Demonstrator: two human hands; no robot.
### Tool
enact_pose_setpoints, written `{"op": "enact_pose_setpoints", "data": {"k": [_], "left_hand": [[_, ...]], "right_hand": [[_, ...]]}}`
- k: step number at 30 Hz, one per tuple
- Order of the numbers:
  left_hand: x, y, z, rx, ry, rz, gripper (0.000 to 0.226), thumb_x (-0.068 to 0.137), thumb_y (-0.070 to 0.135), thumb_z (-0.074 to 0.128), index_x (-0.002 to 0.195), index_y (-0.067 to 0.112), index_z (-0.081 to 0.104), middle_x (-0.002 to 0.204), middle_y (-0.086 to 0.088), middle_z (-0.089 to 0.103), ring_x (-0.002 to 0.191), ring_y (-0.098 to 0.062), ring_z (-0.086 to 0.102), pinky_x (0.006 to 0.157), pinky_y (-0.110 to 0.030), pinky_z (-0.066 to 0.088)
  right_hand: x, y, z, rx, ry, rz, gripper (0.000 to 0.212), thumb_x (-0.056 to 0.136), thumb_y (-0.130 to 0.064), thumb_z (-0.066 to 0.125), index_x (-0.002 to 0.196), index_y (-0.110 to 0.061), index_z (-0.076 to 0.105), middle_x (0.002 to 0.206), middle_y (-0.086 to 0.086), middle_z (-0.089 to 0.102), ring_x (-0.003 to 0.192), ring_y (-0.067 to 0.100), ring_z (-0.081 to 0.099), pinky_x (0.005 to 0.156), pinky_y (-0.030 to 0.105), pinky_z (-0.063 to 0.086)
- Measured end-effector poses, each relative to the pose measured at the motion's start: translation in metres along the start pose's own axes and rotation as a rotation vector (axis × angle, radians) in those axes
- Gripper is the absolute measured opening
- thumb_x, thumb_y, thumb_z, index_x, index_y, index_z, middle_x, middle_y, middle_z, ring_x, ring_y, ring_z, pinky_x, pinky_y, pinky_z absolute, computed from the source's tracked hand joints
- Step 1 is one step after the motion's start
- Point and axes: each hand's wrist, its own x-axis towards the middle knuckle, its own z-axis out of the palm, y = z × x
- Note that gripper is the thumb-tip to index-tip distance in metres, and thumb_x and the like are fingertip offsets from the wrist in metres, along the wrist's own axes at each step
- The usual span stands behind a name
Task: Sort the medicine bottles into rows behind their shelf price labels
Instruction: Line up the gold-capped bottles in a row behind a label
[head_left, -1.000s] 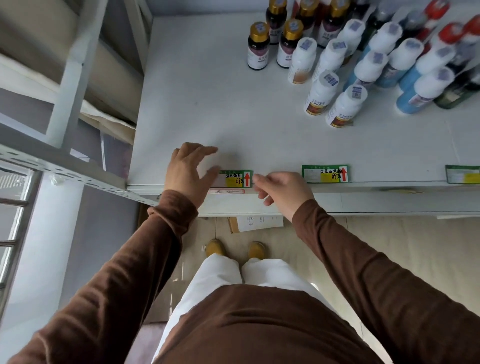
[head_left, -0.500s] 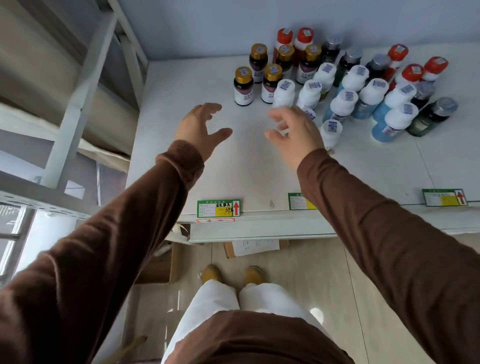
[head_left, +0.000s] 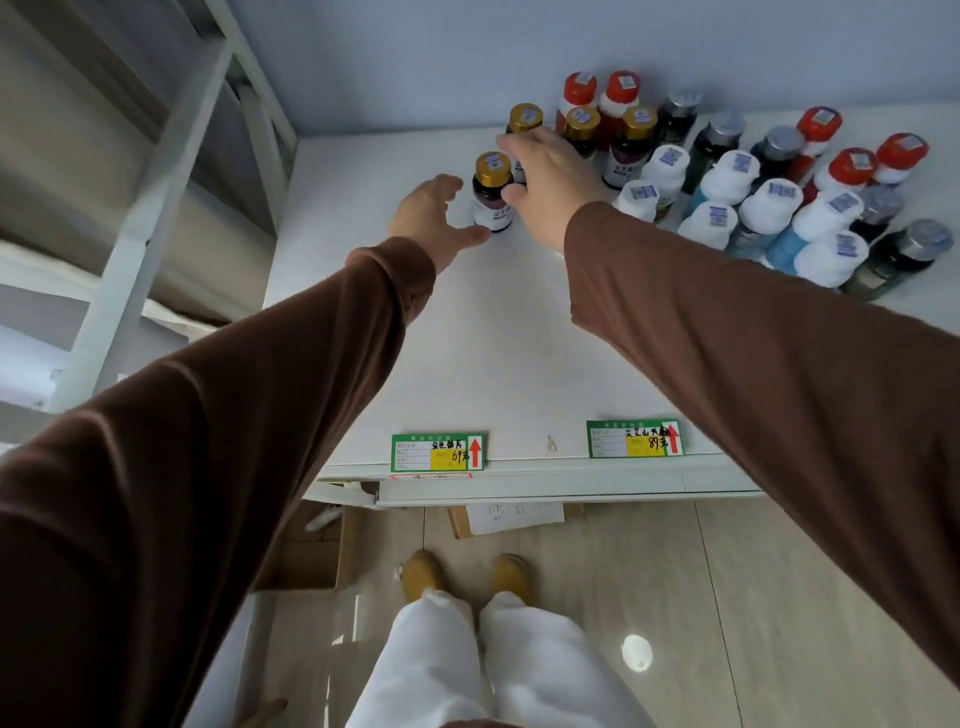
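Note:
Mixed medicine bottles crowd the back right of the white shelf (head_left: 493, 338). The front gold-capped dark bottle (head_left: 492, 192) stands at the group's left edge. My left hand (head_left: 431, 218) is spread open just left of it, thumb at its base. My right hand (head_left: 545, 182) curls finger and thumb round a second gold-capped bottle (head_left: 524, 118) just behind; its body is mostly hidden by the hand. Two more gold-capped bottles (head_left: 631, 140) stand further right. Two green price labels lie on the front edge, one at the left (head_left: 437, 452) and one at the right (head_left: 635, 439).
White-capped bottles (head_left: 717, 218), red-capped bottles (head_left: 852, 161) and grey-capped dark bottles (head_left: 919, 244) fill the right. The wall rises right behind the bottles. A white rack frame (head_left: 156, 208) stands to the left. A cardboard box (head_left: 311, 551) sits on the floor under the shelf.
Both hands left the front price label and reached back across the shelf. The right hand has closed round a gold-capped bottle; the left hand has come up beside the front one.

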Motion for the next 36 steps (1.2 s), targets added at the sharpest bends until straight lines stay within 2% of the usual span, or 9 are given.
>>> {"op": "enact_pose_setpoints", "data": {"k": [5, 13, 16, 20, 23, 27, 32, 34, 36], "left_hand": [[0.015, -0.004, 0.017, -0.038, -0.047, -0.038, 0.072, 0.08, 0.037, 0.078, 0.142, 0.017, 0.048, 0.133, -0.002, 0.058, 0.118, -0.019, 0.055, 0.101, -0.031, 0.045], [0.033, -0.014, 0.037, -0.128, 0.002, -0.036, 0.057, 0.076, 0.036, 0.079, 0.127, 0.022, 0.059, 0.108, 0.009, 0.058, 0.097, -0.012, 0.052, 0.081, -0.022, 0.039], [0.036, -0.015, 0.044, -0.162, 0.034, -0.046, 0.047, 0.073, 0.04, 0.079, 0.114, 0.025, 0.062, 0.094, 0.012, 0.059, 0.083, -0.008, 0.053, 0.068, -0.016, 0.037], [0.033, -0.015, 0.047, -0.197, 0.066, -0.044, 0.037, 0.072, 0.045, 0.078, 0.099, 0.028, 0.06, 0.081, 0.014, 0.059, 0.07, -0.004, 0.051, 0.062, -0.019, 0.041], [0.023, -0.016, 0.043, -0.225, 0.055, -0.024, 0.034, 0.073, 0.044, 0.078, 0.098, 0.032, 0.058, 0.082, 0.018, 0.058, 0.074, -0.001, 0.053, 0.063, -0.014, 0.038], [0.003, -0.018, 0.029, -0.295, 0.021, 0.01, 0.037, 0.078, 0.034, 0.079, 0.109, 0.029, 0.061, 0.097, 0.017, 0.064, 0.09, -0.001, 0.058, 0.073, -0.011, 0.042], [-0.037, -0.011, 0.005, -0.464, -0.046, 0.04, 0.043, 0.079, 0.019, 0.08, 0.117, 0.017, 0.061, 0.098, 0.013, 0.07, 0.081, 0.008, 0.065, 0.071, -0.007, 0.049], [-0.056, -0.008, -0.006, -0.518, -0.063, 0.045, 0.042, 0.079, 0.016, 0.081, 0.116, 0.015, 0.061, 0.097, 0.01, 0.071, 0.079, 0.006, 0.066, 0.072, -0.01, 0.05], [-0.077, -0.006, -0.017, -0.575, -0.088, 0.047, 0.042, 0.079, 0.015, 0.081, 0.115, 0.014, 0.061, 0.098, 0.004, 0.073, 0.083, -0.003, 0.068, 0.077, -0.017, 0.054]], "right_hand": [[0.017, 0.007, 0.011, -0.077, -0.073, -0.015, 0.055, 0.099, -0.013, 0.051, 0.151, -0.013, 0.033, 0.151, 0.014, 0.037, 0.135, 0.032, 0.04, 0.108, 0.038, 0.035], [0.031, 0.008, 0.014, -0.083, -0.128, -0.053, 0.046, 0.098, -0.014, 0.053, 0.143, -0.017, 0.045, 0.14, 0.013, 0.045, 0.121, 0.032, 0.052, 0.098, 0.037, 0.041], [0.033, 0.009, 0.014, -0.094, -0.142, -0.05, 0.047, 0.098, -0.017, 0.056, 0.144, -0.018, 0.045, 0.14, 0.012, 0.045, 0.122, 0.031, 0.052, 0.097, 0.036, 0.041], [0.032, 0.009, 0.014, -0.088, -0.16, -0.046, 0.046, 0.097, -0.023, 0.057, 0.141, -0.017, 0.046, 0.14, 0.011, 0.047, 0.122, 0.03, 0.052, 0.097, 0.037, 0.04], [0.027, 0.007, 0.01, -0.045, -0.154, -0.035, 0.045, 0.096, -0.026, 0.058, 0.138, -0.016, 0.049, 0.137, 0.01, 0.05, 0.122, 0.028, 0.051, 0.097, 0.035, 0.039], [0.016, 0.001, 0.001, 0.066, -0.134, -0.014, 0.042, 0.095, -0.029, 0.058, 0.135, -0.016, 0.053, 0.133, 0.007, 0.056, 0.121, 0.024, 0.053, 0.1, 0.035, 0.041], [-0.007, -0.014, -0.012, 0.247, -0.098, 0.012, 0.04, 0.095, -0.028, 0.06, 0.132, -0.014, 0.057, 0.127, 0.004, 0.063, 0.117, 0.018, 0.057, 0.103, 0.035, 0.045], [-0.02, -0.023, -0.017, 0.31, -0.092, 0.024, 0.04, 0.095, -0.028, 0.061, 0.132, -0.014, 0.058, 0.127, 0.003, 0.063, 0.117, 0.016, 0.057, 0.103, 0.033, 0.046], [-0.035, -0.034, -0.023, 0.377, -0.099, 0.032, 0.04, 0.095, -0.028, 0.061, 0.132, -0.014, 0.059, 0.126, 0.003, 0.064, 0.115, 0.014, 0.058, 0.103, 0.033, 0.047]]}}
